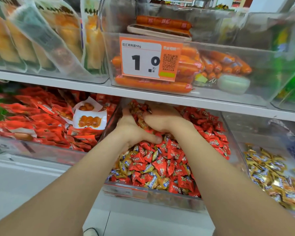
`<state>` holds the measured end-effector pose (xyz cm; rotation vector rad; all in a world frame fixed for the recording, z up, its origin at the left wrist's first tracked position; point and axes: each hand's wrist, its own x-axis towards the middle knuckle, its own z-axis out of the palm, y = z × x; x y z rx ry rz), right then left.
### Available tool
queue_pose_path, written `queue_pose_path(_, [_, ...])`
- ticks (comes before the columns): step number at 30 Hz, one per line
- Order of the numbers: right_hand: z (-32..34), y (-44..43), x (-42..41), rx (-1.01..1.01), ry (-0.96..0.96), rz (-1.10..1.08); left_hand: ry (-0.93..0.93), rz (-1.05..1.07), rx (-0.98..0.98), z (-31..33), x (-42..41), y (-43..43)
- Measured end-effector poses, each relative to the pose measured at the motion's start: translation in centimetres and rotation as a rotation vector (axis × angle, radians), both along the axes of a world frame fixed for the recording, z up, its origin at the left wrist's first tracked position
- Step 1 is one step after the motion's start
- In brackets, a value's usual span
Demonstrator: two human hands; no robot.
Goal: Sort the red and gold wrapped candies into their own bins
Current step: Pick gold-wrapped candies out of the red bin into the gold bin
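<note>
Clear plastic middle bin (152, 193) is hemmed by white shelf edge (160, 97) at 12 o'clock | gold foil-wrapped candies (140, 119) are clasped between curled left hand (131, 128) and right hand (162, 120) | red foil-wrapped candies (160, 160) are heaped at 6 o'clock

Both bare forearms reach forward from the lower corners, converging until the wrists nearly meet. The left hand (132, 128) is cupped palm-inward, its thumb stretched low toward the right. The right hand (162, 119) curls opposite it, knuckles up, and their fingers together clasp a bunch of candies (140, 119).
</note>
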<state>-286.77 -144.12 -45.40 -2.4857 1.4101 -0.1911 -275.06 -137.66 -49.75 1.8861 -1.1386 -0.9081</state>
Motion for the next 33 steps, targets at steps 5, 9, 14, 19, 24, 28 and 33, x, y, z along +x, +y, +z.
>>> queue_pose_path(5, [0.6,0.8,0.2,0.182,-0.115,-0.036,0.086,-0.021,-0.067,0.5,-0.3,0.8])
queue_pose_path(9, [1.8,2.7,-1.4,0.172,-0.132,-0.029,-0.035,-0.122,-0.118,1.4,0.1,2.1])
queue_pose_path(14, [0.9,5.1,-4.0,-0.031,-0.258,0.094,-0.245,-0.274,-0.209,2.4,0.0,4.6])
queue_pose_path(19, [-0.2,7.7,-6.8,-0.116,-0.057,0.127,-0.426,-0.427,-0.192,1.9,0.2,7.0])
queue_pose_path(24, [-1.0,9.4,-9.2,-0.148,0.079,0.190,-0.527,-0.518,-0.093,0.7,1.3,8.1])
queue_pose_path(28, [-1.6,10.1,-10.2,-0.205,0.143,0.249,-0.694,-0.511,-0.084,0.9,1.0,8.8])
queue_pose_path(33, [-2.1,10.5,-10.6,-0.267,0.066,0.233,-0.755,-0.464,-0.219,2.1,0.5,9.7])
